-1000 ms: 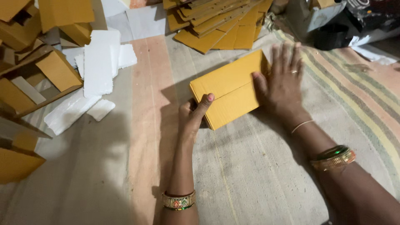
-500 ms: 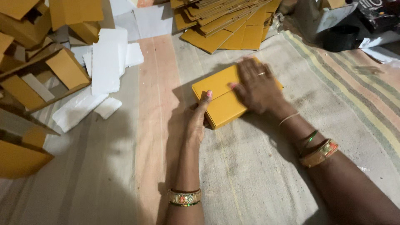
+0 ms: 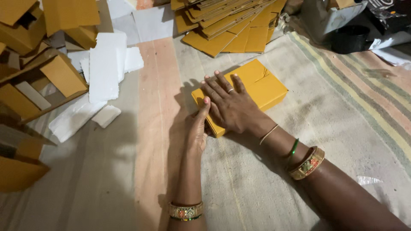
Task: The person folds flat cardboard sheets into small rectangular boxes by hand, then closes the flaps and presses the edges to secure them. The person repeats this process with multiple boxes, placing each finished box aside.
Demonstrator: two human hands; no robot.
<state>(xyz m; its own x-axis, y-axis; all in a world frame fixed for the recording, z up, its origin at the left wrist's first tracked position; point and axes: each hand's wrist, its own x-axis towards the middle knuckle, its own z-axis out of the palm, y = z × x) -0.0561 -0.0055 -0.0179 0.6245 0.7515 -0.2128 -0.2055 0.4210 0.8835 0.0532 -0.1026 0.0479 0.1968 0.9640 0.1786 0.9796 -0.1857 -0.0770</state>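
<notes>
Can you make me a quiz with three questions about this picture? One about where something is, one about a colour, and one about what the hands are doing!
1. Where is the stack of flat yellow card pieces?
A. Beyond the box, at the top of the view
B. Under the person's arm
C. On top of the box

2. What colour is the box under the hands?
A. Blue
B. Yellow
C. Green

3. What is the right hand doing?
A. Lifting the box in the air
B. Lying flat, palm down, on the box's top
C. Holding a white sheet

Answers:
1. A, the stack lies past the box on the cloth.
2. B, its top and sides are yellow.
3. B, its fingers are spread across the lid, while the left hand touches the box's near edge.
</notes>
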